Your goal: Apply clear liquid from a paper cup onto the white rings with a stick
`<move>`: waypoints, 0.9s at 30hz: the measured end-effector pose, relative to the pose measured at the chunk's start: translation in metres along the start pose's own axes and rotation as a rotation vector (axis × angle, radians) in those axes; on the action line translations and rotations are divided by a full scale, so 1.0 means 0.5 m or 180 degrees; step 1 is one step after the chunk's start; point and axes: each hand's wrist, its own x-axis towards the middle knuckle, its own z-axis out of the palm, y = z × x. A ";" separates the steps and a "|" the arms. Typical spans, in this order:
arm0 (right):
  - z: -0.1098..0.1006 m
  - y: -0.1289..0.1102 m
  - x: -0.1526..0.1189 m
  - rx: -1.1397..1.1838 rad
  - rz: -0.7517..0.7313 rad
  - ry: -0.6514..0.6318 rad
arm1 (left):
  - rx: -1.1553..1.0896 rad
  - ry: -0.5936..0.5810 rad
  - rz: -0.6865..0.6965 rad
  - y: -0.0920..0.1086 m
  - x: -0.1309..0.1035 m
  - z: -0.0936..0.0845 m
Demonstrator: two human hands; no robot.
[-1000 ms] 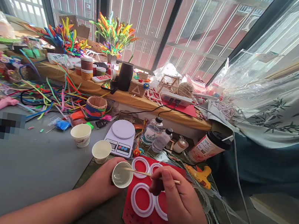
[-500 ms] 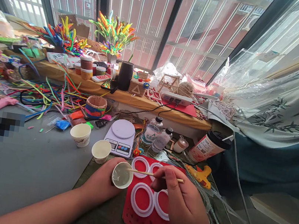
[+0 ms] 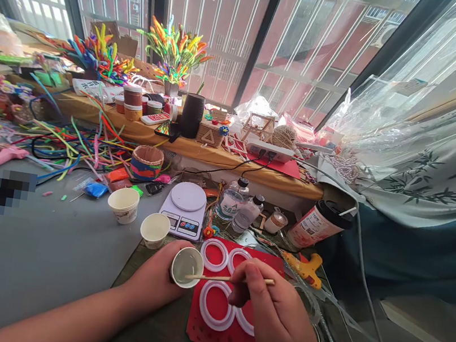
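While barred windows (image 3: pixel 214 32) back a cluttered, cloth-covered ledge (image 3: pixel 213 154), below, on the dark tabletop (image 3: pixel 154 320), left fingers (image 3: pixel 176 248) wrap a paper cup (image 3: pixel 186 268) of clear liquid; right fingers (image 3: pixel 253 272) pinch a thin stick (image 3: pixel 216 278) dipping inside.

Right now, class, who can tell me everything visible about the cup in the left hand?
The cup is small, round and whitish, apparently paper, with a rolled rim. Clear, glossy liquid sits inside. The left hand grips it near the red sheet, its open mouth facing the camera. A thin wooden stick in the right hand reaches inside. Its outer wall is mostly hidden.
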 end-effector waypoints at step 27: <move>0.006 -0.011 -0.014 -0.0079 -0.0088 0.0000 | -0.0037 -0.0003 -0.0078 0.002 0.003 0.002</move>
